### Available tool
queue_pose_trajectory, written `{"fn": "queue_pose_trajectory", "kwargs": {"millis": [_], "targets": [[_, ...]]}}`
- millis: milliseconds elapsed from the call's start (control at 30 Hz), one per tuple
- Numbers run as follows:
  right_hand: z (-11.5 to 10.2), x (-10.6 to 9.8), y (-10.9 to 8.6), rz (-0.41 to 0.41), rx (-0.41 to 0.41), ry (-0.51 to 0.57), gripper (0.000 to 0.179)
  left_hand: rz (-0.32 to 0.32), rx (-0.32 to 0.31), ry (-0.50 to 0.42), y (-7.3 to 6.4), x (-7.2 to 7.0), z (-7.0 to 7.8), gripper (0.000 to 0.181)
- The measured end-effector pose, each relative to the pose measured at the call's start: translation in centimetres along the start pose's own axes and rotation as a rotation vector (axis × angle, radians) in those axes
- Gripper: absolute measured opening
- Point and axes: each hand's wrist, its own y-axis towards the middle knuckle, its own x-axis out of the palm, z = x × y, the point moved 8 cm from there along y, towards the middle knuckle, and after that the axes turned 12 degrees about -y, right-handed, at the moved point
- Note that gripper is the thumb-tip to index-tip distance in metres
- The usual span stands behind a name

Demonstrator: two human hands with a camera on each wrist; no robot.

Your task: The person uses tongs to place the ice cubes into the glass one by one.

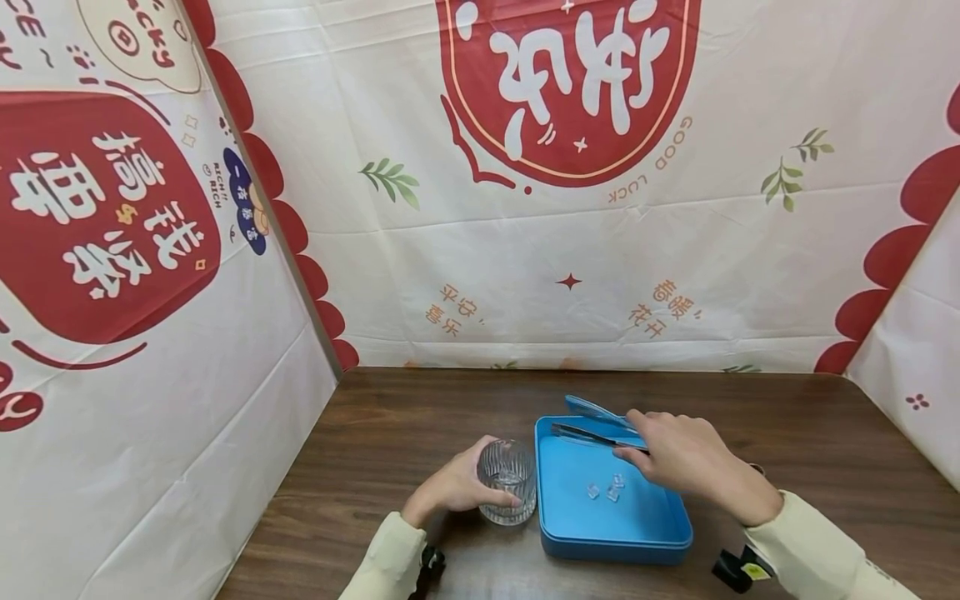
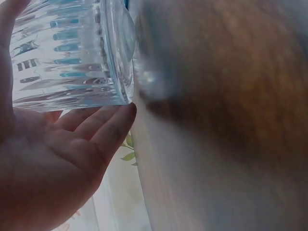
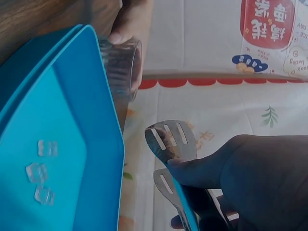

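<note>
In the head view my left hand holds a clear ribbed drinking glass, its thumb across the near side. The glass stands upright on the table beside a blue rectangular box. Close up in the left wrist view, fingers curve around the ribbed glass. My right hand grips metal serving tongs above the box's far right part. The tongs' slotted ends stand apart with nothing between them. Three small clear cubes, like ice cubes, lie together on the box floor.
The dark wood table runs back to a white printed cloth hanging behind it. Another printed cloth hangs along the left side. Black wrist devices sit below the sleeves.
</note>
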Motion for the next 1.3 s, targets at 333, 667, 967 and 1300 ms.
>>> {"fn": "queue_pose_trajectory", "kwargs": {"millis": [333, 667, 967, 1300], "targets": [[0.9, 0.9, -0.5, -0.056, 0.004, -0.018, 0.062, 0.013, 0.006, -0.016, -0.1, 0.1, 0.0, 0.077], [1.1, 2.1, -0.8, -0.134, -0.042, -0.014, 0.064, 0.006, 0.006, -0.026, 0.0, 0.1, -0.1, 0.076], [0.9, 3.3, -1.2, -0.187, -0.141, -0.005, 0.066, 0.001, -0.003, -0.022, 0.1, 0.1, -0.1, 0.075], [0.6, 4.8, -1.2, -0.232, -0.173, 0.016, 0.059, -0.009, -0.003, -0.052, 0.1, 0.1, -0.1, 0.074]]}}
